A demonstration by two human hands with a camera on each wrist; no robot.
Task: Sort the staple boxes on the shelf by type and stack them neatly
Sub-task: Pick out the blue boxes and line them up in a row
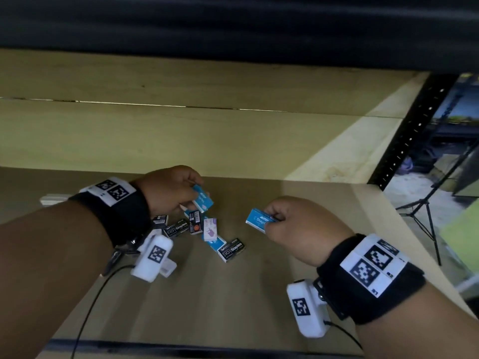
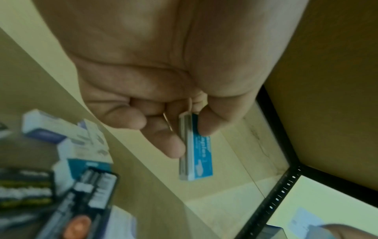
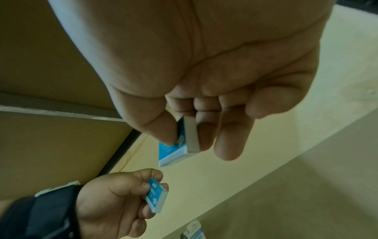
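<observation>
My left hand (image 1: 181, 193) pinches a blue staple box (image 1: 203, 198) between thumb and fingers, lifted above the shelf board; the same blue staple box (image 2: 199, 153) hangs from that pinch in the left wrist view. My right hand (image 1: 293, 224) pinches a second blue staple box (image 1: 259, 220), held off the board to the right of the pile; this box (image 3: 178, 145) shows edge-on in the right wrist view. Between the hands lies a loose pile: black staple boxes (image 1: 231, 249), a black one (image 1: 176, 228), a white-and-purple box (image 1: 210, 228).
The wooden shelf board (image 1: 233, 294) has a black front rail (image 1: 181, 347). A plywood back wall (image 1: 181, 136) rises behind. A perforated black upright (image 1: 412, 130) stands at the right, a tripod (image 1: 425, 211) beyond it. A pale flat object (image 1: 54, 199) lies at far left.
</observation>
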